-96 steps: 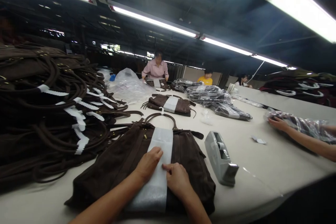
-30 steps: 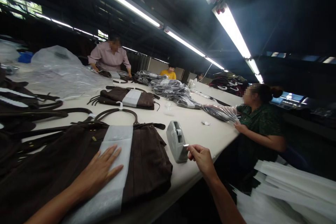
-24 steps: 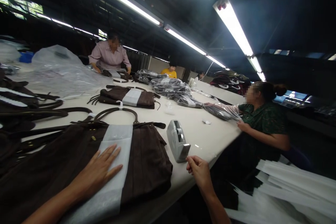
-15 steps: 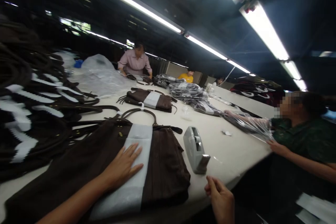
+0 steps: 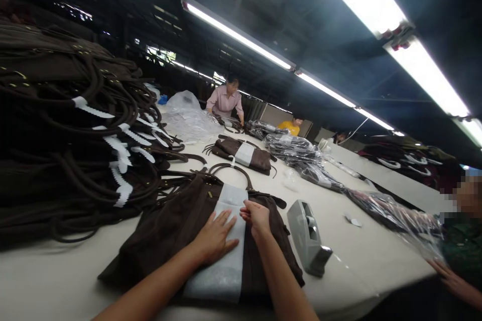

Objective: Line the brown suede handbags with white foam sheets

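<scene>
A dark brown handbag (image 5: 176, 220) lies flat on the table before me, with a white wrapping strip (image 5: 222, 281) running across its middle. My left hand (image 5: 215, 237) rests on the strip with its fingers spread. Over the strip's right edge, near the top of the bag, my right hand (image 5: 256, 218) has its fingers pinched together; whatever is between them is too small to make out. A grey tape dispenser (image 5: 306, 235) stands just right of the bag. The bag's round handle (image 5: 241, 171) sticks out beyond its top edge.
A tall pile of brown handbags (image 5: 75, 125) is on the left. Farther off lie another strip-wrapped bag (image 5: 241, 153), clear plastic (image 5: 190, 120) and several plastic-covered bags (image 5: 293, 148). A co-worker (image 5: 461, 230) handles a plastic-covered bag (image 5: 395, 215) at the right; others are behind the table.
My right hand has moved from beside the tape dispenser to the strip on the bag. My left hand stays flat on the strip. The view has turned left.
</scene>
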Demonstrator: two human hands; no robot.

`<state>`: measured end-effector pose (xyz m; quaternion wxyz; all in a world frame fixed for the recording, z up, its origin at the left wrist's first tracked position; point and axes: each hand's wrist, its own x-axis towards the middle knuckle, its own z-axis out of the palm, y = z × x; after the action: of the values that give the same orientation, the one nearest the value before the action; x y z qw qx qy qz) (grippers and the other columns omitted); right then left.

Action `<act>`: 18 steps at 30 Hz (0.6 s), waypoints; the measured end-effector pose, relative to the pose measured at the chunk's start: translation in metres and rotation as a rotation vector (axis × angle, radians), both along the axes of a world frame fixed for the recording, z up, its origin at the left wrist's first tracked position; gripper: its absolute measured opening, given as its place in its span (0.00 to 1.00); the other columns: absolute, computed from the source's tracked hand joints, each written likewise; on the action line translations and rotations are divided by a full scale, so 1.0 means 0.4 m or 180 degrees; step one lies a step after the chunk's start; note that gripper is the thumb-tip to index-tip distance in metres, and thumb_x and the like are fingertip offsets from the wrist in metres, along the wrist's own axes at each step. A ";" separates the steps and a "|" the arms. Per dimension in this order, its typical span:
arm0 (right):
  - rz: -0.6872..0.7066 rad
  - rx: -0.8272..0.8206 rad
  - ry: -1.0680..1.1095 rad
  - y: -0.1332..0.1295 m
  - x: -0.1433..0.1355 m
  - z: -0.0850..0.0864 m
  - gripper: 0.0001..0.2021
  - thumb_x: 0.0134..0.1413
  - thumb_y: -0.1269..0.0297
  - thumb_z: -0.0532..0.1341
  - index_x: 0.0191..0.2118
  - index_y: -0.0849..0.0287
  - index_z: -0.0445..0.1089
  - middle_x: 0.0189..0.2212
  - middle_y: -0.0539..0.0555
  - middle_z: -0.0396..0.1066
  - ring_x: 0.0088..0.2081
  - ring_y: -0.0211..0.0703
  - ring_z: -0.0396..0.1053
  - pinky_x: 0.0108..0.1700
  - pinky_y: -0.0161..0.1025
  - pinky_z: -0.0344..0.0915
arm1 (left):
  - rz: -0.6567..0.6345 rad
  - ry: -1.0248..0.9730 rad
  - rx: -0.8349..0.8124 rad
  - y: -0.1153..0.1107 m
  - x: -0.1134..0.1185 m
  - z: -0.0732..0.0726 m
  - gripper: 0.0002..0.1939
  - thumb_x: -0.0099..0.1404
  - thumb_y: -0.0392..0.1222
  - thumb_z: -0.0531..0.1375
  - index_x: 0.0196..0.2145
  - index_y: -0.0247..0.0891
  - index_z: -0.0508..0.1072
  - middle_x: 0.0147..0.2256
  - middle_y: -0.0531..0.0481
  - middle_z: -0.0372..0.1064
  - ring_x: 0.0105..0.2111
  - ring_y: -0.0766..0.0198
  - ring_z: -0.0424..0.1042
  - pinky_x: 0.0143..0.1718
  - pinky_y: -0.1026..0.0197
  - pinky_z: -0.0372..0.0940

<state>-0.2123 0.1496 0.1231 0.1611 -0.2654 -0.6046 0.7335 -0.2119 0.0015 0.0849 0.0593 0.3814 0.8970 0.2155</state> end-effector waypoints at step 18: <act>-0.0244 -0.0132 -0.0260 0.003 -0.084 -0.060 0.11 0.53 0.73 0.65 0.41 0.72 0.70 0.17 0.53 0.71 0.15 0.35 0.68 0.18 0.25 0.66 | -0.0021 -0.0205 0.0073 -0.009 0.007 0.019 0.37 0.66 0.57 0.51 0.66 0.33 0.52 0.68 0.35 0.40 0.68 0.51 0.37 0.67 0.42 0.35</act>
<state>-0.2459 0.1507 0.0993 0.1587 -0.3213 -0.5847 0.7278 -0.2092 -0.0023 0.0926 0.0845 0.3779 0.8908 0.2378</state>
